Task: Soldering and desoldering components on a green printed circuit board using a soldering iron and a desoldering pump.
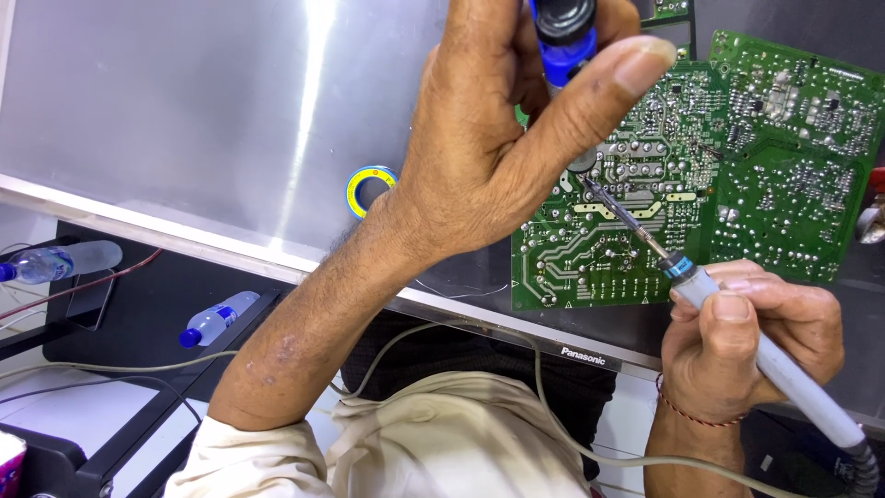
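Right hand [756, 337] grips the soldering iron [737, 323], stiff and light, by its grey handle, tip on the rigid, fragile green circuit board [627, 221] lying on the counter [184, 111]. Left hand [489, 138] fingers clasp a blue-black desoldering pump [564, 32].

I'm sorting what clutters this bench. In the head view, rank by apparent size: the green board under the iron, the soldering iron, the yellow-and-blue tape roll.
1. Green board
2. Soldering iron, though nearer the camera
3. Tape roll, partly hidden by the left hand

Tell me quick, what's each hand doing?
Left hand: closed on a blue-and-black desoldering pump.
Right hand: closed on a soldering iron.
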